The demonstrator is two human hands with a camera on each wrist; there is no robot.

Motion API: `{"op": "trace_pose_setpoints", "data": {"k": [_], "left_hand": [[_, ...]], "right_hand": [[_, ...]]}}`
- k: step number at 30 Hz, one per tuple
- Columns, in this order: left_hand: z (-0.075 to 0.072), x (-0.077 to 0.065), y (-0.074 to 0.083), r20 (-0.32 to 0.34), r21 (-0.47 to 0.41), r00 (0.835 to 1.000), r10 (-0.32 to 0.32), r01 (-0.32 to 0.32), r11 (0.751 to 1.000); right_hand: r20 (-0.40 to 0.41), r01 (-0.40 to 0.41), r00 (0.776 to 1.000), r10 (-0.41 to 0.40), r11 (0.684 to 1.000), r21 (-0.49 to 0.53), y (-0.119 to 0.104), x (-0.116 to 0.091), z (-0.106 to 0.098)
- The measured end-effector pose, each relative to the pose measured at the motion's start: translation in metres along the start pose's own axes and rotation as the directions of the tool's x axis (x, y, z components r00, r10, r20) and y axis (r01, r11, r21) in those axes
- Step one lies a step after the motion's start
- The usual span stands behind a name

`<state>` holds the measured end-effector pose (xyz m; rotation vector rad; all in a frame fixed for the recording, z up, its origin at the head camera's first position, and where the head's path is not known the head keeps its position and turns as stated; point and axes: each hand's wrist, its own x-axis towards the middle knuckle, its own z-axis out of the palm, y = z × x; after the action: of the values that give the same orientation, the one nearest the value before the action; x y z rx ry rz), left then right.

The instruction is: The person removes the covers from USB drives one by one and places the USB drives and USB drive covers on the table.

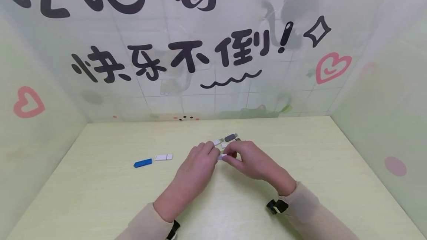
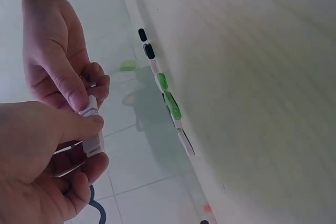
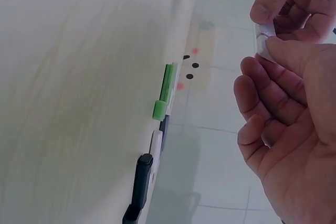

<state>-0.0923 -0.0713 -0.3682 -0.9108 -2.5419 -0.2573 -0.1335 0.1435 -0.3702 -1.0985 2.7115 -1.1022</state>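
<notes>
Held between both hands, above the table, is a white USB flash drive [image 1: 221, 157]. My left hand [image 1: 199, 162] pinches one end of it between thumb and fingers. At the other end the thumb and fingertips of my right hand [image 1: 255, 160] grip it. In the left wrist view the white drive [image 2: 93, 144] shows a seam between the two hands, with the fingers covering much of it. The right wrist view shows part of the same drive [image 3: 264, 45] between the fingertips.
Behind the hands lie a grey USB drive [image 1: 230, 137], a white one with a metal plug [image 1: 218, 142], a green drive [image 3: 167, 83] and a black piece [image 3: 140, 182]. To the left are a blue drive [image 1: 142, 163] and a capped white drive [image 1: 163, 157]. Printed walls enclose the table [image 1: 100, 195].
</notes>
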Motion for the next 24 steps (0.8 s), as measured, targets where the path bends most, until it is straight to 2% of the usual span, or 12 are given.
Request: {"op": "trace_pose_setpoints", "data": {"k": [7, 11, 17, 24], "left_hand": [[0.000, 0.003, -0.003, 0.010, -0.149, 0.996, -0.085, 0.085, 0.985], [0.001, 0.004, -0.005, 0.030, -0.198, 0.993, -0.111, 0.114, 0.974], [0.006, 0.005, -0.007, 0.025, -0.220, 0.992, -0.122, 0.125, 0.968], [0.011, 0.004, -0.009, 0.009, -0.186, 0.994, -0.104, 0.104, 0.977]], "right_hand": [[-0.016, 0.066, 0.998, -0.069, 0.992, -0.111, 0.000, -0.001, 0.002], [-0.022, 0.106, 0.994, -0.111, 0.980, -0.171, 0.000, -0.001, 0.004], [-0.032, 0.164, 0.984, -0.177, 0.953, -0.253, 0.003, -0.001, 0.007], [-0.026, 0.158, 0.985, -0.173, 0.943, -0.291, 0.005, -0.001, 0.010]]}}
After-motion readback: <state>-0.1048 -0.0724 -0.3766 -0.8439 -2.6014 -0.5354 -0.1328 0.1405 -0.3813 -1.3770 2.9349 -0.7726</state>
